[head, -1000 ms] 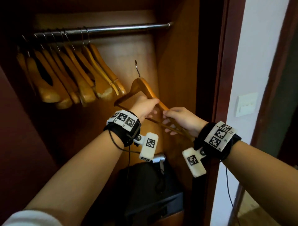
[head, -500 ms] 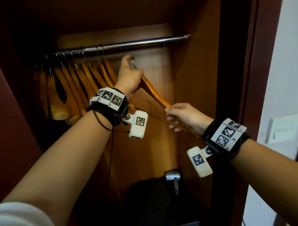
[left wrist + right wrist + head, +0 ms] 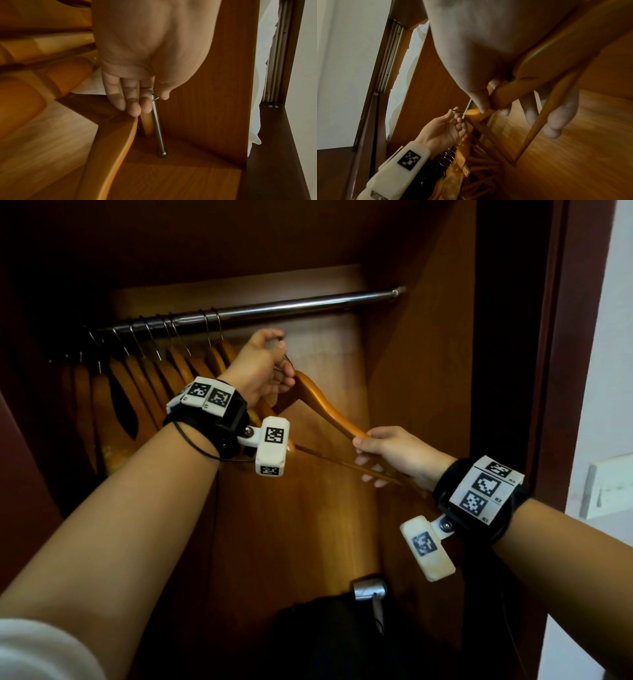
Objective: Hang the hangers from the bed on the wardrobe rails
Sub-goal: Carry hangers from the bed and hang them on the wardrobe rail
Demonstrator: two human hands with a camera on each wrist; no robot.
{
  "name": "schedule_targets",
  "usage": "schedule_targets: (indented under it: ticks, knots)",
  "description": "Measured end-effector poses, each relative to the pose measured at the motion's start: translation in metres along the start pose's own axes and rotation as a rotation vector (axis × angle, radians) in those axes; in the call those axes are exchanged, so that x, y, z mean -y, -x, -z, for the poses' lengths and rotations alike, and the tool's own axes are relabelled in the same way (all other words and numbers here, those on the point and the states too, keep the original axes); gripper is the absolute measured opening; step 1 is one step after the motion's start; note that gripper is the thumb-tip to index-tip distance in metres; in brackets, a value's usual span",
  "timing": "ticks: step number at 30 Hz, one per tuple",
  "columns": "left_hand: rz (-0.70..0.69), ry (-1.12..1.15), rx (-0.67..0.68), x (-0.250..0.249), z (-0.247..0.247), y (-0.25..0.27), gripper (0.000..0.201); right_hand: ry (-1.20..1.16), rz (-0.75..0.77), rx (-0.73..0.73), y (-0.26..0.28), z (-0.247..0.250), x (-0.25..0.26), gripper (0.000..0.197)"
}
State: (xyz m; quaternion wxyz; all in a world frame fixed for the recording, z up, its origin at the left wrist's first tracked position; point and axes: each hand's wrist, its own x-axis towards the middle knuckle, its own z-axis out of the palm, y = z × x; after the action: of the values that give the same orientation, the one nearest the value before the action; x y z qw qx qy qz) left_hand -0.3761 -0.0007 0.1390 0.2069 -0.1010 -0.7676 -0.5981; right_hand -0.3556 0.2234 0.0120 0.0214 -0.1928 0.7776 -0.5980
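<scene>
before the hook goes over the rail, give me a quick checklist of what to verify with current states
1. Left hand pinches the hook of the held hanger: ok.
2. Right hand grips the hanger's lower arm: ok.
3. Hook over the rail: not ok, still below it.
4. Bare rail right of the hung hangers: ok.
5. Hook opening facing the rail: cannot tell.

Each wrist wore a black band [image 3: 507, 508] topped with white tag-printed blocks; a white camera pod [image 3: 272, 445] hung beneath; a white sleeve [image 3: 37, 652] showed.
</scene>
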Motion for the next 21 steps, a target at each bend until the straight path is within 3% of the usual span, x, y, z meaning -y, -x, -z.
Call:
schedule_targets:
  ticks: [7, 14, 18, 21]
  knots:
    - [-0.056, 0.019, -0.041, 0.003, 0.005, -0.013, 0.017, -0.001, 0.020, -0.027, -0.011, -0.006, 0.003, 0.021]
    - [-0.084, 0.001, -0.141, 0.005, 0.007, -0.022, 0.022, -0.011, 0.031, -0.035, -0.025, -0.018, 0.006, 0.022]
    - [-0.073, -0.001, -0.200, 0.006, 0.009, -0.021, 0.037, -0.025, 0.031, -0.043, -0.036, -0.026, 0.015, 0.023]
    - [-0.097, -0.071, -0.164, 0.006, 0.010, -0.019, 0.055, -0.047, 0.023, -0.051, -0.046, -0.032, 0.026, 0.025]
